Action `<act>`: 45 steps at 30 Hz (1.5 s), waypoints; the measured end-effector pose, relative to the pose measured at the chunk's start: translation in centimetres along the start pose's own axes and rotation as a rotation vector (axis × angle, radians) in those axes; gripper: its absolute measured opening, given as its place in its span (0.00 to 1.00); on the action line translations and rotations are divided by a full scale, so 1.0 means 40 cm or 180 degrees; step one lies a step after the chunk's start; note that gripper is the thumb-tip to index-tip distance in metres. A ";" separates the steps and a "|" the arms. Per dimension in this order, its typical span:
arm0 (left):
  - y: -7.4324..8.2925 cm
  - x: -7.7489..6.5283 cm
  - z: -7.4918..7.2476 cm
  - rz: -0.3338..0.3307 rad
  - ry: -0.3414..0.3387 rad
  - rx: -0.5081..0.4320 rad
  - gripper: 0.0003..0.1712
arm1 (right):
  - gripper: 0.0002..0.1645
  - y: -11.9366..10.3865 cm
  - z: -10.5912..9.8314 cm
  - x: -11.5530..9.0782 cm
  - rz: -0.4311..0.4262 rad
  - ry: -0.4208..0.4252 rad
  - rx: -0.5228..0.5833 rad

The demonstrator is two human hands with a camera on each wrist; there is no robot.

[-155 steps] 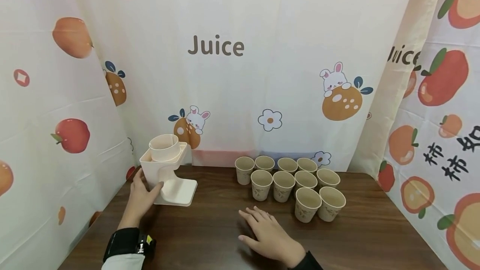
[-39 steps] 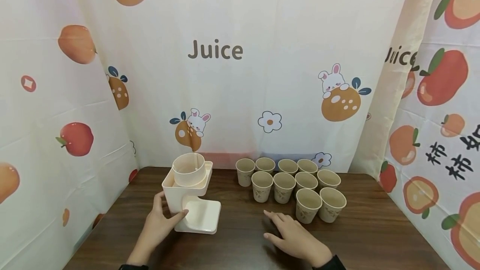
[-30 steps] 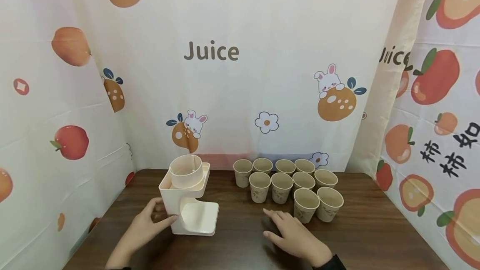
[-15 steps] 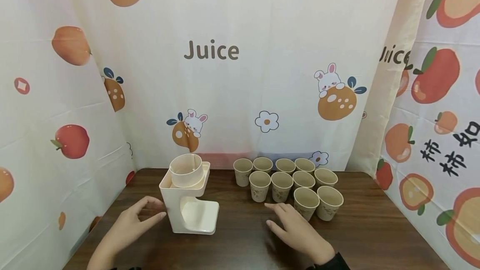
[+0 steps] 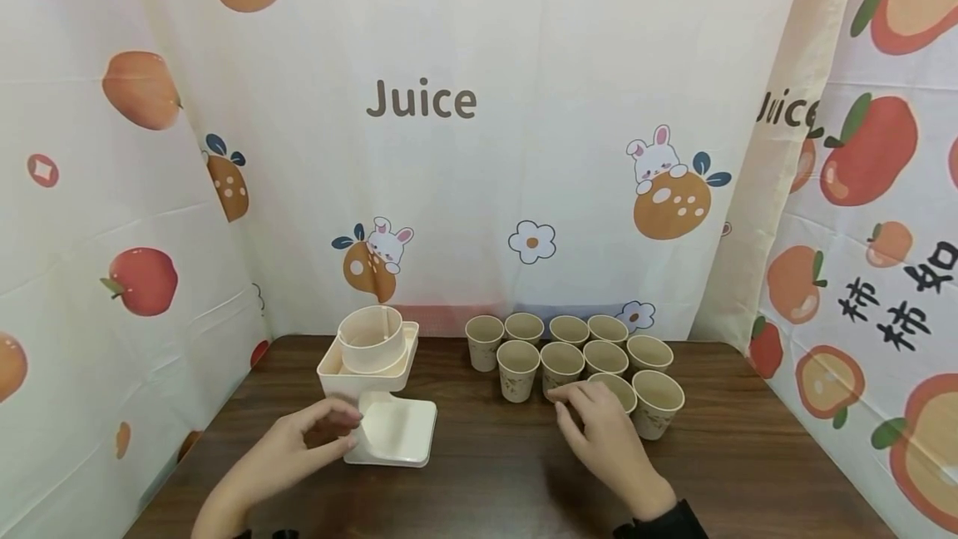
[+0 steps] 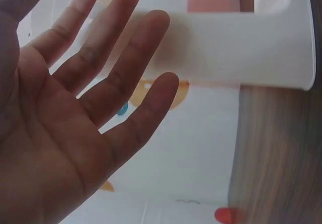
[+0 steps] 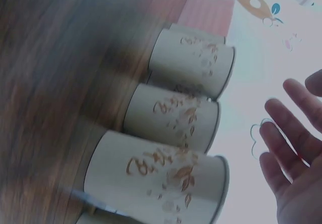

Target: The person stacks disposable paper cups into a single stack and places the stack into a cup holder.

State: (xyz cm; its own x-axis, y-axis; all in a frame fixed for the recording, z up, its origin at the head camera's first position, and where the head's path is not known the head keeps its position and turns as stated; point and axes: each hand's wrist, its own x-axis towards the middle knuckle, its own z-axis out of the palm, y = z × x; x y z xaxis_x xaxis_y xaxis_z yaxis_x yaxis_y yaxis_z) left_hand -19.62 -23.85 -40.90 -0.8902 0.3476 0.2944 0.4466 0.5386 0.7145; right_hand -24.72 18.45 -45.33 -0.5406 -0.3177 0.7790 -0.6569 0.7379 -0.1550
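A cream-white plastic stand (image 5: 400, 432), with a flat square base and a round cup-shaped holder (image 5: 372, 341) set in its top tray, stands left of centre on the table. My left hand (image 5: 288, 449) is raised in front of the stand's column, covering part of it, holding nothing. The left wrist view shows its fingers spread before the stand's pale side (image 6: 226, 45). My right hand (image 5: 608, 443) reaches over the front of the paper cups, its fingers overlapping a front cup (image 5: 618, 391). In the right wrist view its loose fingers are apart from the nearest printed cup (image 7: 156, 178).
Several beige paper cups (image 5: 519, 373) stand upright in a close group on the right half of the dark wooden table (image 5: 464, 489). Behind and beside the table hang fruit-printed curtains (image 5: 449, 190).
The stand was brought rightward and nearer by my left hand, which then let go, drew back and came in front of it. My right hand has moved right and forward over the cups.
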 end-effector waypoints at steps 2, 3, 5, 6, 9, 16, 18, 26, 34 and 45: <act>0.002 0.007 0.007 0.0023 -0.0055 -0.0040 0.12 | 0.10 0.010 -0.005 0.001 0.0081 0.0041 -0.0125; 0.003 0.010 0.010 0.0030 -0.0071 -0.0041 0.12 | 0.11 0.015 -0.008 0.001 0.0126 0.0044 -0.0179; 0.006 0.015 0.015 0.0043 -0.0077 -0.0034 0.12 | 0.12 0.025 -0.012 0.000 0.0213 0.0053 -0.0267; 0.008 0.017 0.017 0.0056 -0.0083 -0.0029 0.12 | 0.12 0.030 -0.014 -0.002 0.0255 0.0046 -0.0296; 0.013 0.023 0.024 0.0100 -0.0096 0.0000 0.13 | 0.13 0.047 -0.018 -0.006 0.0326 0.0079 -0.0380; 0.020 0.044 0.048 0.0232 -0.0184 -0.0099 0.14 | 0.13 0.079 -0.025 -0.014 0.0464 0.0115 -0.0583; 0.021 0.052 0.059 0.0322 -0.0239 -0.0147 0.14 | 0.13 0.084 -0.025 -0.016 0.0495 0.0096 -0.0618; 0.033 0.094 0.125 0.0578 -0.0499 -0.0340 0.13 | 0.13 0.093 -0.022 -0.031 0.0697 -0.0046 -0.0790; 0.054 0.135 0.195 0.0572 -0.0623 -0.0435 0.13 | 0.16 0.094 -0.019 -0.042 0.0856 -0.0232 -0.0859; 0.123 0.155 0.270 0.0609 -0.0818 -0.0561 0.10 | 0.17 0.097 -0.020 -0.051 0.0877 -0.0361 -0.0841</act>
State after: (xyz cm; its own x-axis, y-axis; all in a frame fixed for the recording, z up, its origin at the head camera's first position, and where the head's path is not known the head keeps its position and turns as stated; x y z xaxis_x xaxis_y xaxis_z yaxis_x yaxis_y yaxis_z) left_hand -21.98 -10.74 -42.43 -0.7305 0.6229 0.2801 0.5605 0.3125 0.7669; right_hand -25.75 22.42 -47.01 -0.7421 -0.1394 0.6557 -0.3293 0.9278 -0.1754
